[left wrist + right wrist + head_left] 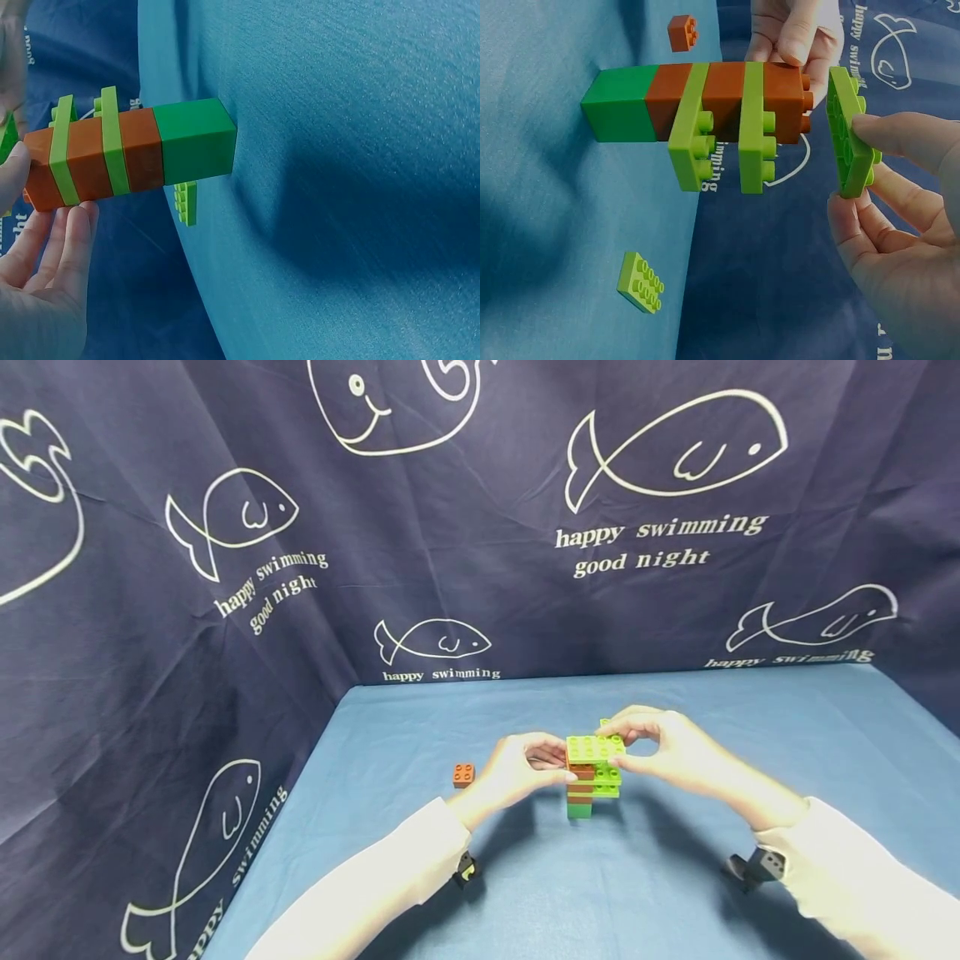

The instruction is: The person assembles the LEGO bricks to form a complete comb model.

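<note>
A tower of toy building bricks [580, 799] stands on the table, a green brick [621, 105] at its foot. Above that, brown bricks [724, 90] alternate with two lime plates [752, 142] that jut out toward the right. My left hand [517, 767] grips the topmost brown brick, its thumb on one side and fingertips on the other. In my right hand [667, 745], thumb and fingers pinch another lime plate [588, 748]. The right wrist view shows this plate apart from the top brick's studs, with a small gap between.
A loose brown brick [463, 775] lies on the blue table cloth [405, 727] left of the tower. Behind the right hand is a loose lime plate [640, 283], studs up. A dark curtain [525, 610] with fish drawings hangs along the back and left.
</note>
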`<state>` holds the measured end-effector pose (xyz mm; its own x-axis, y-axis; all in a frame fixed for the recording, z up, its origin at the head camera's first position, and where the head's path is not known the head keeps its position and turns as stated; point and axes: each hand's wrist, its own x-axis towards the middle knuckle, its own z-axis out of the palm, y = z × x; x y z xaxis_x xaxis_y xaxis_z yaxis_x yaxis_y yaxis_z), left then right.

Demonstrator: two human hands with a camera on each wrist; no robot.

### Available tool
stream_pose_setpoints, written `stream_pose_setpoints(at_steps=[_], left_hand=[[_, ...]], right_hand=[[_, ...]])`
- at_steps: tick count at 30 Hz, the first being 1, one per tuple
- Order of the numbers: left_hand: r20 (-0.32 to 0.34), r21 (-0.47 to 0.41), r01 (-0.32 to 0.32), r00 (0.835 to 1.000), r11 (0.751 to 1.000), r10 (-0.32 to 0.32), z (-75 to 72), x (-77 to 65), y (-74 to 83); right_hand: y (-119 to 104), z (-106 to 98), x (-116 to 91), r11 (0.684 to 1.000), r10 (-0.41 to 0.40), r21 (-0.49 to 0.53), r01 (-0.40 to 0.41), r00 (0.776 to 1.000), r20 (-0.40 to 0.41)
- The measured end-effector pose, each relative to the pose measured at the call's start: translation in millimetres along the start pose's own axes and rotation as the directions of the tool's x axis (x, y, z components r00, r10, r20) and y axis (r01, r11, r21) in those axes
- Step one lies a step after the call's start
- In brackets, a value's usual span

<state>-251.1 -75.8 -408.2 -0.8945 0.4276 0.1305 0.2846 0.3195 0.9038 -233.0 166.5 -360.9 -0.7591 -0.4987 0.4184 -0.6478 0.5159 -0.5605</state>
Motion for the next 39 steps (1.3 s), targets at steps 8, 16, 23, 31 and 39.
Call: stream_pose_setpoints(at_steps=[8, 16, 23, 31, 39], left_hand=[[-0.015, 0.013, 0.008, 1.0, 1.0, -0.008, 1.2, -1.5, 4.8], [-0.012, 0.002, 0.002, 1.0, 1.0, -0.002, -0.3, -8.1, 19.8], [-0.037, -0.082, -0.022, 0.999, 0.996, 0.019, 2.1, -0.6, 0.3], [-0.052, -0.128, -0.042, 0.998, 0.991, 0.035, 0.5, -3.2, 3.1], [-0.032, -0.109, -0.033, 0.999, 0.993, 0.03, -0.8, -1.1, 4.9]], right_hand=[[3, 5, -1, 0.999, 0.044, -0.02, -0.044, 0.999, 0.031], [8, 9, -1, 0.999, 0.031, -0.012, -0.031, 0.999, 0.029], [7, 9, -1, 0.998, 0.054, -0.039, -0.053, 0.998, 0.043], [8, 10, -2, 0.996, 0.078, -0.038, -0.077, 0.996, 0.046], [6, 11, -4, 0.996, 0.09, -0.021, -0.089, 0.995, 0.042]])
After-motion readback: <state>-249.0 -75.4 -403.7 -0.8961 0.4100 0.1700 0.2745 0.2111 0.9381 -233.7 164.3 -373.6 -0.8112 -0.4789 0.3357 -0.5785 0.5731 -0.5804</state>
